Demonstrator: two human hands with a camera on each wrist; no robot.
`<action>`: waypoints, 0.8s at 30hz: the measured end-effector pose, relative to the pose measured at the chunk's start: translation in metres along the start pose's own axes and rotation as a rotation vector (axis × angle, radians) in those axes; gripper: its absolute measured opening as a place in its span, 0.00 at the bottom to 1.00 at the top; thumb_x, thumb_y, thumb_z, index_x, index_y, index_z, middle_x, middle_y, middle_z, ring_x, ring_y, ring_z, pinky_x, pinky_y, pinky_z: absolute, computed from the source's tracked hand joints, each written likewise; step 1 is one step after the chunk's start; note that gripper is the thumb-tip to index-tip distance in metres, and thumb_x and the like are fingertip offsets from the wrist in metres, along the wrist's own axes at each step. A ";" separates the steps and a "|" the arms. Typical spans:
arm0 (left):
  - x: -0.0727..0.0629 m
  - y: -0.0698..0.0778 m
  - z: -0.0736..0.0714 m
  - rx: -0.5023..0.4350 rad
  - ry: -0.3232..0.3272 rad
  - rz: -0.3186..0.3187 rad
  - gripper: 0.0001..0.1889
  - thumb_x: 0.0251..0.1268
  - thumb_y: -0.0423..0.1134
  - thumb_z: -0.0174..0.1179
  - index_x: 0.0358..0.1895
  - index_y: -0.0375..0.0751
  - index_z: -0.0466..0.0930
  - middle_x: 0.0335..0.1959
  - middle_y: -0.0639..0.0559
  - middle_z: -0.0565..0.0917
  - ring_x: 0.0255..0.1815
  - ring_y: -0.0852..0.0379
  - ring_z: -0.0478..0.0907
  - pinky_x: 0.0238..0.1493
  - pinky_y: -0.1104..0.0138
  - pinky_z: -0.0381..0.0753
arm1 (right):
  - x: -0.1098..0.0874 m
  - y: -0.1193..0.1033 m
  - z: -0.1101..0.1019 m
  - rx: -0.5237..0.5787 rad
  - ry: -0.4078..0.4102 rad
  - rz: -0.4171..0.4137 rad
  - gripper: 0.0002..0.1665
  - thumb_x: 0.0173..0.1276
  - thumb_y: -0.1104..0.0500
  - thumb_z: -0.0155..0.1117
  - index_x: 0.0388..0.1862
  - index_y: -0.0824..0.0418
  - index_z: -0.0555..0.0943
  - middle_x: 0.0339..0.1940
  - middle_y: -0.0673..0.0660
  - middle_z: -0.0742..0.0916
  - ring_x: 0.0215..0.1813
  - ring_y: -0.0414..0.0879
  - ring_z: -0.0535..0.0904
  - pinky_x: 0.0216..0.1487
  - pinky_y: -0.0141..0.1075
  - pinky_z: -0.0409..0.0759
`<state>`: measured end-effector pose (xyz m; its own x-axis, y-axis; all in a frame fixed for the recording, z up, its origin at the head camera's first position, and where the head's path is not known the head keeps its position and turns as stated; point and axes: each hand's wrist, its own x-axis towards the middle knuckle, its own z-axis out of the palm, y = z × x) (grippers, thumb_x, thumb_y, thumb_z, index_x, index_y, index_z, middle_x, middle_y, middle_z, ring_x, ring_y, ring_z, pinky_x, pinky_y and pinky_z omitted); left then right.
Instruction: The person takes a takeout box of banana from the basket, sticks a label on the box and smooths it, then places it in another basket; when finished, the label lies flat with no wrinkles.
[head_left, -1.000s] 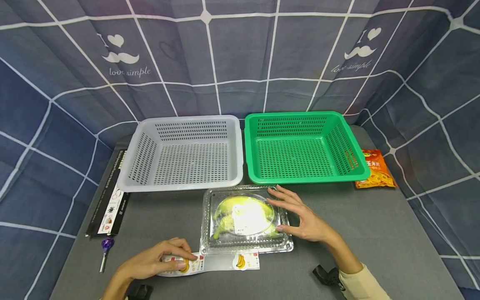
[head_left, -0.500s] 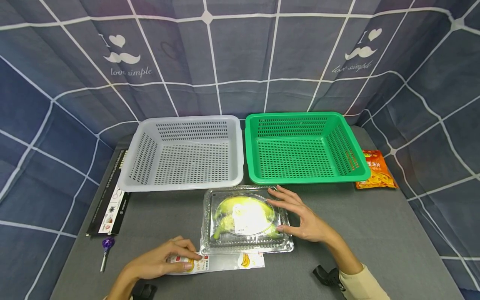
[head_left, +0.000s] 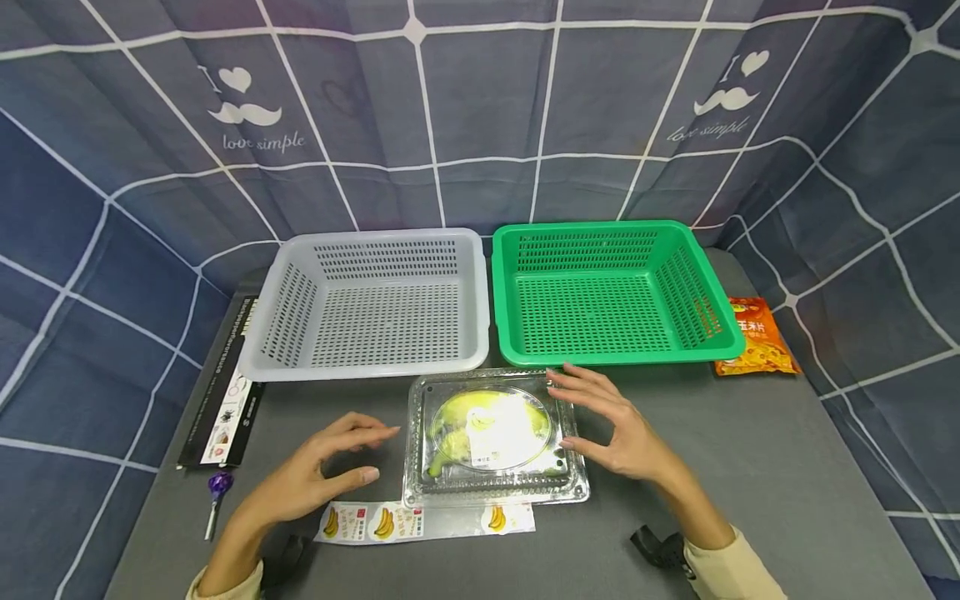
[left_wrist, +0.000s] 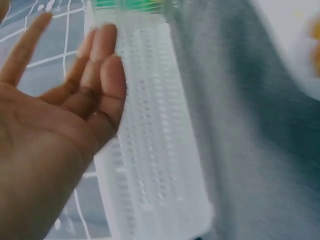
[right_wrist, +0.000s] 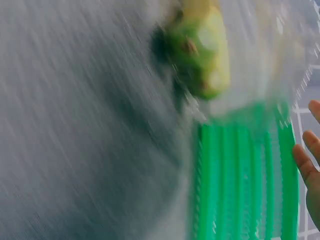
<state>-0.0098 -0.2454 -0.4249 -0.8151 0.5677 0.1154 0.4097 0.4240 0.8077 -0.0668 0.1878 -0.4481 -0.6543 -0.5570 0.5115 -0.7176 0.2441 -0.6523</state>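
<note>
A clear plastic clamshell box (head_left: 570,492) lies in the middle of the table with yellow-green bananas (head_left: 450,450) inside. On its lid is a white label (head_left: 487,437), washed out by glare. My left hand (head_left: 307,475) hovers left of the box, thumb and fingers spread apart and holding nothing; its palm fills the left side of the left wrist view. My right hand (head_left: 622,429) is at the box's right side, loosely extended fingertips overlapping the lid's edge. A strip of banana stickers (head_left: 397,523) lies along the box's front edge, partly bare backing.
Behind the box stand a white basket (head_left: 367,371) and a green basket (head_left: 622,358). An orange snack bag (head_left: 757,342) lies at the right. On the left are a long black box (head_left: 213,392) and a purple-wrapped lollipop (head_left: 220,483). Patterned curtain (head_left: 487,108) surrounds the table.
My left hand has let go of the sticker strip and moved up beside the box, uncovering the strip's left end. The strip slid slightly right earlier. My right hand has shifted slightly right.
</note>
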 end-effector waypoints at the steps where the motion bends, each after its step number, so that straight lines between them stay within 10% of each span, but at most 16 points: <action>1: 0.005 0.001 0.000 0.007 0.000 -0.027 0.27 0.66 0.36 0.63 0.69 0.49 0.72 0.59 0.50 0.75 0.55 0.53 0.77 0.51 0.59 0.78 | 0.001 0.002 -0.005 -0.008 0.016 -0.001 0.40 0.49 0.65 0.79 0.64 0.66 0.76 0.68 0.66 0.75 0.74 0.62 0.61 0.76 0.37 0.53; 9: 0.035 -0.002 0.005 -0.019 -0.139 -0.214 0.33 0.70 0.49 0.59 0.76 0.60 0.58 0.73 0.34 0.56 0.54 0.45 0.78 0.48 0.58 0.80 | -0.005 0.018 -0.060 -0.131 0.166 0.081 0.41 0.47 0.65 0.80 0.63 0.70 0.76 0.66 0.69 0.76 0.76 0.54 0.61 0.76 0.37 0.52; 14: 0.046 -0.009 0.011 -0.071 -0.161 -0.228 0.39 0.66 0.50 0.63 0.77 0.62 0.54 0.76 0.34 0.48 0.49 0.53 0.81 0.43 0.65 0.81 | -0.013 0.036 -0.097 -0.255 0.231 0.231 0.46 0.46 0.68 0.80 0.67 0.61 0.74 0.72 0.63 0.72 0.78 0.54 0.57 0.77 0.48 0.48; 24: 0.059 -0.017 0.024 -0.255 -0.151 -0.224 0.40 0.63 0.43 0.66 0.76 0.62 0.55 0.74 0.37 0.53 0.29 0.48 0.83 0.29 0.57 0.83 | -0.024 0.066 -0.127 -0.528 0.250 0.574 0.49 0.55 0.41 0.74 0.74 0.52 0.67 0.80 0.66 0.55 0.80 0.66 0.43 0.69 0.71 0.38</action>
<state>-0.0548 -0.2025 -0.4459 -0.7958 0.5862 -0.1520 0.0969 0.3710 0.9235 -0.1289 0.3178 -0.4326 -0.9430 -0.0535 0.3285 -0.2317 0.8140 -0.5326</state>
